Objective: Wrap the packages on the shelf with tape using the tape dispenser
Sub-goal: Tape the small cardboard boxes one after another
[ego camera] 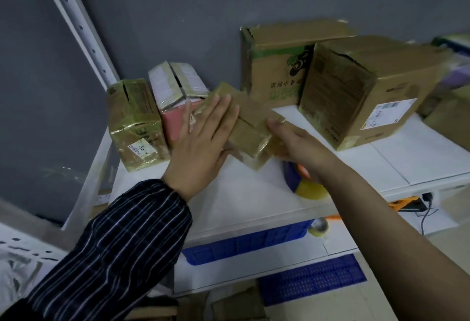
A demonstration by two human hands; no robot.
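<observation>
A small brown cardboard package (250, 127), shiny with tape, is held tilted above the white shelf (244, 193). My left hand (203, 137) lies flat with straight fingers on its top and left side. My right hand (292, 140) holds its right end, thumb on top and fingers underneath. A tape dispenser (302, 181) with a blue, orange and yellow body lies on the shelf under my right forearm, partly hidden.
Two taped boxes (134, 122) (178, 92) stand at the shelf's left; two bigger cartons (277, 66) (368, 92) stand at the back right. A blue crate (244, 244) and a tape roll (319, 226) sit on the lower shelf. A white upright post (76, 23) rises at left.
</observation>
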